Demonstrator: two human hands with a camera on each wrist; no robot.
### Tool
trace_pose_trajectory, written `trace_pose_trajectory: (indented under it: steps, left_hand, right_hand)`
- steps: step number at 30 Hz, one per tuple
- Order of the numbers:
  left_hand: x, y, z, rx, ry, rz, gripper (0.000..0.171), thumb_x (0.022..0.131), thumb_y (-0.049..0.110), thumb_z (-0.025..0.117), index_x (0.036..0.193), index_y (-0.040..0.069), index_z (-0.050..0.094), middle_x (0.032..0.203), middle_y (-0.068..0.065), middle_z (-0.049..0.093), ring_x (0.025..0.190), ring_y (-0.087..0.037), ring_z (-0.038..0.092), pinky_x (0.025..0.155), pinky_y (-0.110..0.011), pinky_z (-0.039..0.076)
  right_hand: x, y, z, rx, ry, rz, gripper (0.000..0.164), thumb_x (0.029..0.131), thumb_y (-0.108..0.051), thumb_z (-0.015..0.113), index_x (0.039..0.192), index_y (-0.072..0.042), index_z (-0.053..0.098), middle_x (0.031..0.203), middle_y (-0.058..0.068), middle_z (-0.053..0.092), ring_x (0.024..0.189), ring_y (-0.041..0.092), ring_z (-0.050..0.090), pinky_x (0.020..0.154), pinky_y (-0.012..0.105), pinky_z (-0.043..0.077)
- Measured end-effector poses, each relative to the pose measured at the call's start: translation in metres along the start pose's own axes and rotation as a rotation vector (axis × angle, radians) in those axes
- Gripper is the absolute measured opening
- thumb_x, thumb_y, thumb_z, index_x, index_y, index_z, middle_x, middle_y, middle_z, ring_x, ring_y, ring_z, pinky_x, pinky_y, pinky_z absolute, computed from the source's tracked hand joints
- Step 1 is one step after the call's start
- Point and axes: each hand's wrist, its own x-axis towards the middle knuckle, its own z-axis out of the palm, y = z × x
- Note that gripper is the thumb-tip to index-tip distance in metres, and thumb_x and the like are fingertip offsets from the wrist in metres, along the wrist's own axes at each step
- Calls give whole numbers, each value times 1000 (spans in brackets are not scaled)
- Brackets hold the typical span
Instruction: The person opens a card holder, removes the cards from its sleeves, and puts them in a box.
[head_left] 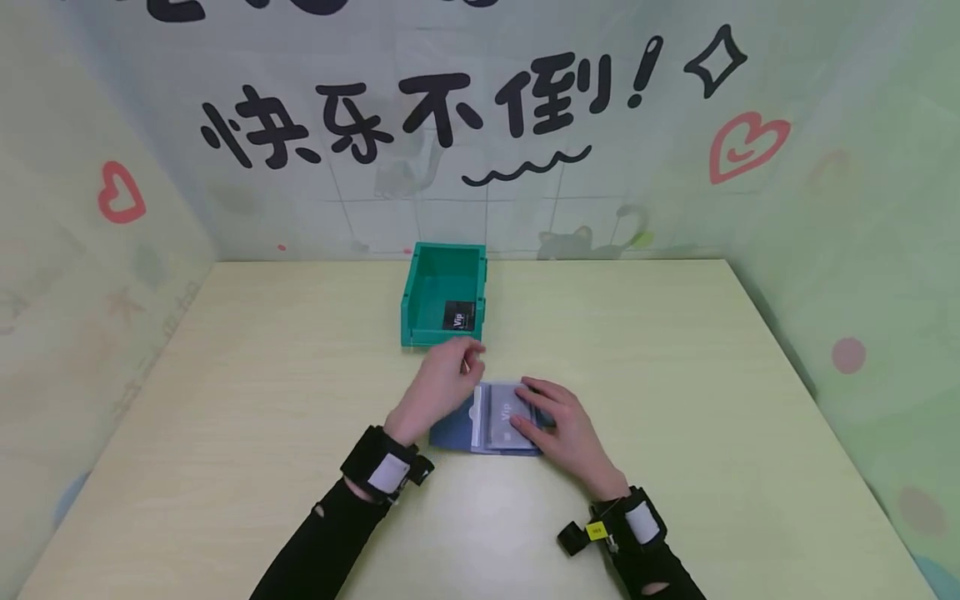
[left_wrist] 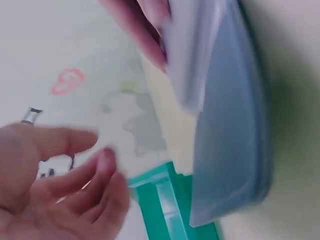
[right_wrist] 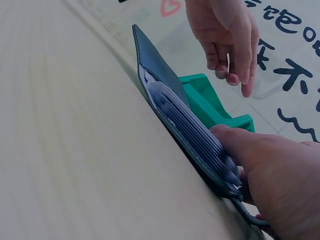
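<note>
Wallet lies open, its 3 o'clock side pinched by the right hand. One pale card already sits inside; a black card still lies in the green box at 11 o'clock. The left hand holds nothing, fingers loose.

The left hand, fingers loosely bent, hangs apart from a blue wallet; the right hand holds its clear sleeves. A green bin stands near the bench's back edge.
</note>
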Motion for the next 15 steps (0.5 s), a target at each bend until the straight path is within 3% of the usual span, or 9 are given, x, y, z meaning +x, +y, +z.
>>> trace_pose_trajectory:
  steps: [3, 6, 10, 15]
  left_hand:
    - [-21, 2, 4, -68, -185, -3, 26, 95, 11, 66, 118, -1, 67, 86, -5, 65, 75, -14, 55, 65, -24, 47]
    - [-34, -5, 12, -114, -267, -8, 29, 93, 13, 70, 119, -1, 66, 85, -3, 65, 74, -12, 55, 63, -21, 45]
    - [-44, -18, 26, -128, -259, -15, 42, 89, 15, 77, 125, 0, 63, 87, -2, 64, 73, -11, 54, 62, -20, 43]
    - [-48, -25, 37, -97, -239, -12, 72, 79, 21, 86, 139, -1, 52, 93, -2, 61, 78, -12, 52, 67, -21, 41]
  right_hand:
    - [0, 0, -1, 0, 1, 13, 46, 89, -30, 76, 131, -10, 68, 141, 10, 61, 133, 33, 55, 109, 55, 43]
    - [0, -1, -2, 2, 8, 10, 47, 88, -29, 77, 130, -9, 68, 140, 10, 62, 132, 33, 55, 109, 55, 44]
    - [4, -1, -1, 12, 13, -9, 48, 87, -29, 79, 129, -9, 68, 136, 10, 64, 129, 32, 57, 108, 55, 44]
    - [12, 2, 1, 34, 17, -27, 45, 85, -29, 80, 125, -11, 70, 129, 7, 68, 123, 28, 58, 106, 54, 43]
